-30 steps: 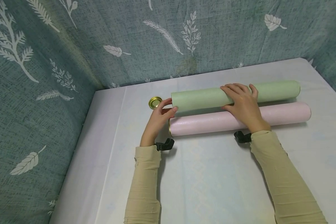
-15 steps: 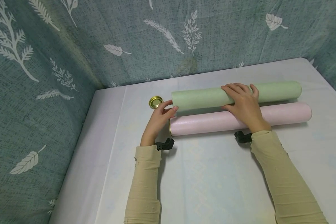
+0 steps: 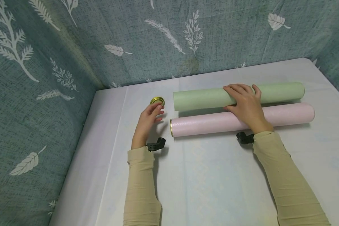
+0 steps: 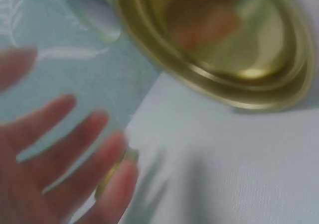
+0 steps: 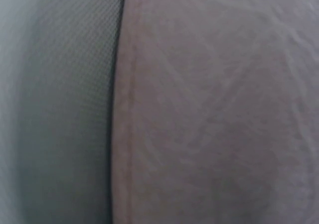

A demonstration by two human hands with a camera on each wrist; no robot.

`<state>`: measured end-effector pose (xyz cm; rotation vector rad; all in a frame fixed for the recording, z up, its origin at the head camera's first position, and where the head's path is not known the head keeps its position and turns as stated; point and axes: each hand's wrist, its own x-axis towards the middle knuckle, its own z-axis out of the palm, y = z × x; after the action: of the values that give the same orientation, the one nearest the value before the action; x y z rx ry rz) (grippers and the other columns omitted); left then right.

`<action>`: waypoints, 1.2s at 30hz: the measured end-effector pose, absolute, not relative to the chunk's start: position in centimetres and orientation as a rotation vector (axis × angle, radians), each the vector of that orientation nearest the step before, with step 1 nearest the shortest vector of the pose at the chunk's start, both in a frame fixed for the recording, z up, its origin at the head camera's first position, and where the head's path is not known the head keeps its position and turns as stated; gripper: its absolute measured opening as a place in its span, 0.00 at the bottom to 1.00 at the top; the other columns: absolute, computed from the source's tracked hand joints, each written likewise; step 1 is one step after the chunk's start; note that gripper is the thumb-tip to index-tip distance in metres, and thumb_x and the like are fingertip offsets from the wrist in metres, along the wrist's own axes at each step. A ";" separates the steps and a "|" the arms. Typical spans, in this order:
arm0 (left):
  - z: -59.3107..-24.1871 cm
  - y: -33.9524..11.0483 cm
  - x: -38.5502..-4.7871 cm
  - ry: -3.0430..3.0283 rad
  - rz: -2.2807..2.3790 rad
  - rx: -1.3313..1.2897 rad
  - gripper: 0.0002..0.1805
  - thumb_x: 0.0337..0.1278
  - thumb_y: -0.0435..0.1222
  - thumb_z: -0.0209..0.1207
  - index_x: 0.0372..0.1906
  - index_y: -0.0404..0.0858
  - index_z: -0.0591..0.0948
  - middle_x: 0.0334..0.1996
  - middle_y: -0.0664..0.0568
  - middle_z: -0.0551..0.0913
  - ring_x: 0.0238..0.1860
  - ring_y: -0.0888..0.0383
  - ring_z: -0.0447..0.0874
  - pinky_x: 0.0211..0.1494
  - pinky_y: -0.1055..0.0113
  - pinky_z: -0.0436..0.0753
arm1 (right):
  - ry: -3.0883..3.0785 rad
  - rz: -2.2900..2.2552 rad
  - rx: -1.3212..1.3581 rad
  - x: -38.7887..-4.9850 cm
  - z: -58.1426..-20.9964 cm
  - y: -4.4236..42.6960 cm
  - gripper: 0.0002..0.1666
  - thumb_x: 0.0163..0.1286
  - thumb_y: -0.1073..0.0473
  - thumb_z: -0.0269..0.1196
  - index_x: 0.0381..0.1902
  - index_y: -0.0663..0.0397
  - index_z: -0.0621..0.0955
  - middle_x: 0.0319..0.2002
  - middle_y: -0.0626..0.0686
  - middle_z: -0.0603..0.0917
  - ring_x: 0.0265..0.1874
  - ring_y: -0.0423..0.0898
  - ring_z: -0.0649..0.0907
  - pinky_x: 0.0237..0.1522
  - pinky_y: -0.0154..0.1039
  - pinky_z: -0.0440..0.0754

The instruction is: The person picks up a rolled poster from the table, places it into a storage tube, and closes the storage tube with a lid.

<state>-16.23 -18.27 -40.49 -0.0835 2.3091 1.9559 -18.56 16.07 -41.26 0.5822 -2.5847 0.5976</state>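
Note:
In the head view, my right hand (image 3: 244, 103) grips a pale green tube (image 3: 200, 99) from above, fingers over its far side and thumb on the near side. My left hand (image 3: 148, 121) is in front of a round gold lid (image 3: 157, 99) and partly covers it. Whether its fingertips touch the lid in the head view is hard to tell. The left wrist view shows the left fingers (image 4: 75, 169) spread with nothing held, the lid (image 4: 105, 181) partly hidden behind them. A pink tube (image 3: 209, 123) lies in front of the green one, its gold end (image 4: 214, 79) large in the left wrist view.
Both tubes lie lengthwise on a white-covered table (image 3: 209, 175). Behind and to the left hangs a teal leaf-patterned cloth (image 3: 130, 34). The pink tube's surface (image 5: 209, 109) fills much of the dim right wrist view.
My left hand has let go of the green tube's left end and moved left to the gold lid. The right hand and both tubes stay almost where they were.

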 end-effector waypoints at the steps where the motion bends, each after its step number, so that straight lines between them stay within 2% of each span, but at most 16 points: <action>1: -40.8 -18.5 -16.4 2.342 1.949 -0.142 0.23 0.60 0.45 0.52 0.58 0.39 0.70 0.54 0.47 0.72 0.52 0.50 0.72 0.52 0.56 0.72 | -2.585 0.599 0.583 -18.6 -41.3 16.1 0.42 0.42 0.54 0.73 0.59 0.44 0.71 0.56 0.50 0.72 0.58 0.52 0.65 0.60 0.58 0.41; 6: -42.3 -19.3 -17.0 2.571 1.822 -0.309 0.20 0.59 0.45 0.52 0.55 0.41 0.73 0.55 0.51 0.69 0.54 0.54 0.68 0.53 0.59 0.71 | -2.580 0.608 0.586 -18.6 -41.3 16.1 0.42 0.42 0.54 0.73 0.58 0.44 0.72 0.56 0.50 0.73 0.58 0.52 0.65 0.60 0.57 0.41; 12: -43.5 -19.1 -17.5 2.824 1.517 -0.147 0.23 0.60 0.45 0.51 0.59 0.42 0.69 0.63 0.49 0.60 0.63 0.52 0.55 0.61 0.56 0.59 | -2.568 0.607 0.591 -18.6 -41.3 16.1 0.42 0.41 0.54 0.73 0.58 0.44 0.72 0.55 0.50 0.73 0.58 0.52 0.65 0.60 0.57 0.42; 17: -44.0 -18.4 -17.5 2.918 1.186 -0.085 0.27 0.60 0.47 0.49 0.63 0.42 0.65 0.64 0.50 0.60 0.65 0.49 0.49 0.64 0.55 0.55 | -2.578 0.608 0.586 -18.6 -41.3 16.1 0.42 0.41 0.54 0.73 0.58 0.44 0.72 0.56 0.50 0.73 0.58 0.52 0.65 0.60 0.57 0.42; 20: -44.1 -18.2 -17.4 2.931 1.109 -0.102 0.28 0.59 0.47 0.49 0.63 0.42 0.64 0.63 0.51 0.62 0.65 0.50 0.49 0.64 0.56 0.54 | -2.583 0.605 0.585 -18.6 -41.3 16.1 0.42 0.42 0.54 0.73 0.58 0.44 0.71 0.56 0.50 0.72 0.58 0.52 0.65 0.60 0.58 0.42; 23: -44.0 -18.2 -17.3 2.959 1.069 -0.122 0.27 0.59 0.48 0.50 0.61 0.41 0.66 0.59 0.48 0.66 0.62 0.50 0.55 0.61 0.56 0.58 | -2.588 0.603 0.586 -18.5 -41.3 16.1 0.43 0.42 0.54 0.73 0.59 0.44 0.71 0.56 0.50 0.72 0.58 0.52 0.65 0.60 0.58 0.41; 27: -43.9 -18.2 -17.2 3.004 0.990 -0.135 0.24 0.57 0.47 0.51 0.56 0.39 0.72 0.47 0.47 0.71 0.52 0.50 0.63 0.53 0.57 0.65 | -2.590 0.603 0.587 -18.5 -41.3 16.1 0.43 0.42 0.53 0.73 0.59 0.44 0.71 0.56 0.51 0.72 0.58 0.52 0.65 0.60 0.58 0.41; 31: -43.7 -18.2 -17.1 3.035 0.901 -0.121 0.20 0.56 0.44 0.54 0.51 0.38 0.76 0.37 0.48 0.74 0.45 0.50 0.66 0.47 0.59 0.66 | -2.581 0.606 0.592 -18.5 -41.3 16.1 0.43 0.42 0.53 0.73 0.59 0.44 0.71 0.56 0.51 0.72 0.58 0.52 0.65 0.60 0.58 0.42; 36: -43.5 -18.3 -16.8 3.035 0.852 -0.137 0.20 0.52 0.44 0.56 0.49 0.40 0.77 0.35 0.48 0.79 0.52 0.49 0.65 0.52 0.57 0.66 | -2.577 0.609 0.592 -18.5 -41.3 16.1 0.42 0.41 0.53 0.73 0.58 0.44 0.72 0.56 0.50 0.73 0.57 0.52 0.65 0.60 0.58 0.42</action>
<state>-16.81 -18.27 -43.53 -0.1370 3.0354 0.8520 -18.50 16.06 -41.32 0.5925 -2.5766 0.6087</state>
